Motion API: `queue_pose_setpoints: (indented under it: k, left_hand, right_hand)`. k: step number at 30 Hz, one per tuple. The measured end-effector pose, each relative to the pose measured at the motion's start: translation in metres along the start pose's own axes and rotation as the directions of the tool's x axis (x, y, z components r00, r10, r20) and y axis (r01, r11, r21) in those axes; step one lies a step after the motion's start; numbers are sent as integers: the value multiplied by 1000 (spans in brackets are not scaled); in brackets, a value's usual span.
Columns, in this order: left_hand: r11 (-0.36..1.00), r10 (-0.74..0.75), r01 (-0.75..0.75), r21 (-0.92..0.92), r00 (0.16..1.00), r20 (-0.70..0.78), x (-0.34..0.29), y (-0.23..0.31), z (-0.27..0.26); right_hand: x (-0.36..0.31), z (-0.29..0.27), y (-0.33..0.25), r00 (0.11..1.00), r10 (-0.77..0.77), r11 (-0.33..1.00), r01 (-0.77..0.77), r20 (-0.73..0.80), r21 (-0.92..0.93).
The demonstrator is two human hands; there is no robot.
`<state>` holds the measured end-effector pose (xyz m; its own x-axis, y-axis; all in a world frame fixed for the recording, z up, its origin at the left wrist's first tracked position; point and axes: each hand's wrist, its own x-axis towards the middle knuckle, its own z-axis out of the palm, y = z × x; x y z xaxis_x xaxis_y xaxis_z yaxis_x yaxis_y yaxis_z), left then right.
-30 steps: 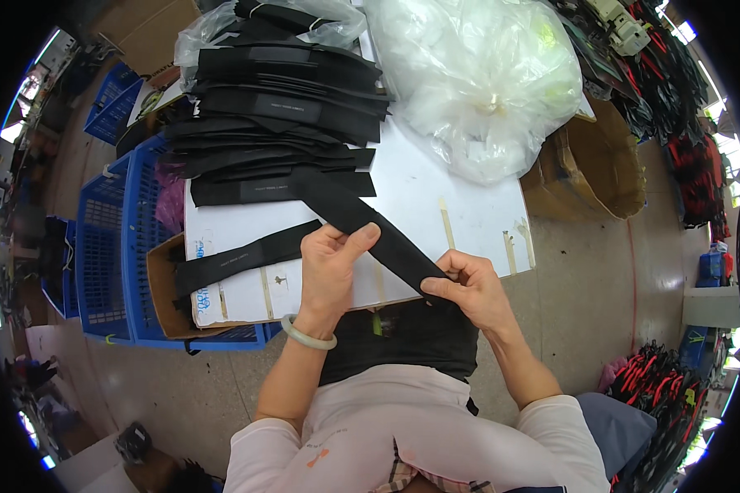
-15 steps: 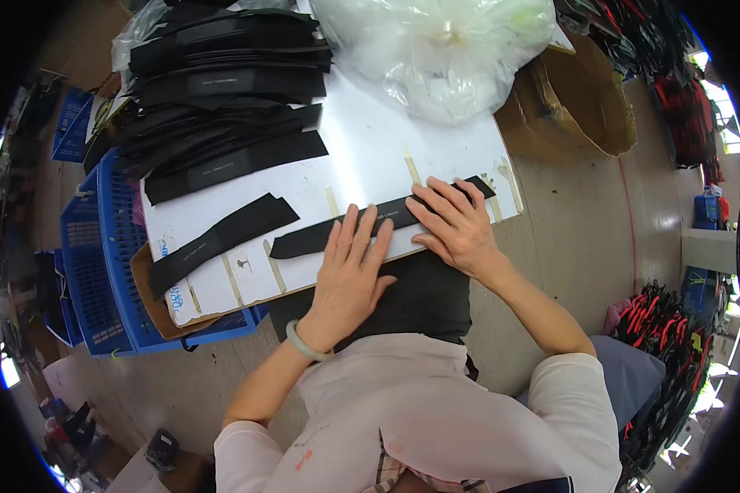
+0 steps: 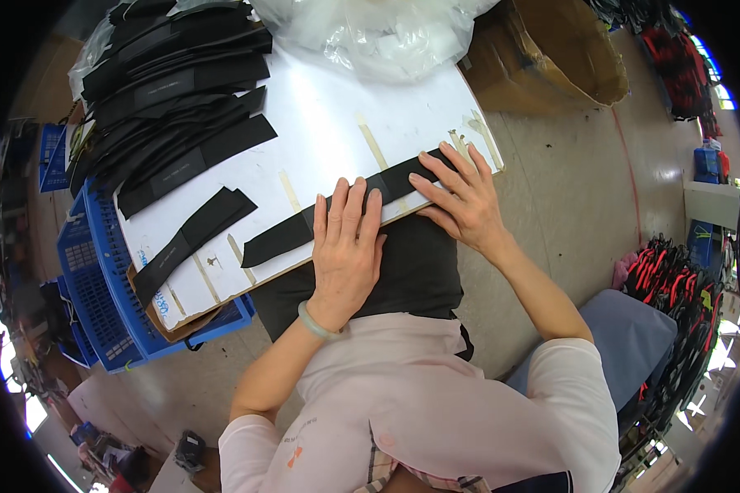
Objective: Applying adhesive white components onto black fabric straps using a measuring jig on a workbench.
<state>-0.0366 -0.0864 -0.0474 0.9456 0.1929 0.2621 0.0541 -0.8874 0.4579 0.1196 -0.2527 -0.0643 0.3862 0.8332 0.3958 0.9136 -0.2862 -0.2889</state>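
A long black fabric strip [image 3: 279, 240] lies along the near edge of the white board [image 3: 316, 107]. My left hand [image 3: 347, 246] rests on its middle, palm down, fingers stretched out side by side. Farther right, my right hand [image 3: 464, 197] presses its spread fingers on the strip near its right end. The fingers hide parts of the strip. To the left, a second small group of black strips [image 3: 191, 238] lies slantwise at the board's corner. Behind it, several stacked black strips [image 3: 177, 82] with grey printed patches are heaped.
A clear plastic bag [image 3: 378, 37] sits at the board's far side. An open cardboard box [image 3: 551, 57] stands beyond its right edge. Blue plastic crates [image 3: 99, 279] stand at the left. Bits of tape [image 3: 372, 144] stick to the board. A grey-covered seat [image 3: 625, 329] is at right.
The view has shifted, so the board appears lower-left to upper-right more steeply. Both hands stay flat on the strip, and its printed label is now covered by my fingers.
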Motion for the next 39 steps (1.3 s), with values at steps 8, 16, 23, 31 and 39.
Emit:
queue_pose_setpoints:
  k: [8, 16, 23, 31, 39]
  left_hand:
    - [997, 25, -22, 71, 999, -40, -2, 1, 7]
    - [993, 36, -31, 114, 998, -44, -3, 2, 11]
    - [988, 46, -40, 146, 998, -40, -2, 5, 16]
    - [979, 66, -56, 194, 997, -46, -5, 0, 20]
    - [982, 81, -62, 179, 992, -99, -5, 0, 21]
  right_hand:
    - [-4, 5, 3, 998, -26, 1000, 26, -57, 8]
    - [-5, 11, 7, 994, -47, 999, 46, -103, -7]
    - [-5, 10, 7, 991, -36, 999, 38, -125, 7]
    - [-3, 11, 6, 989, -59, 998, 58, -135, -11]
    - [-4, 13, 7, 988, -75, 997, 69, -135, -46]
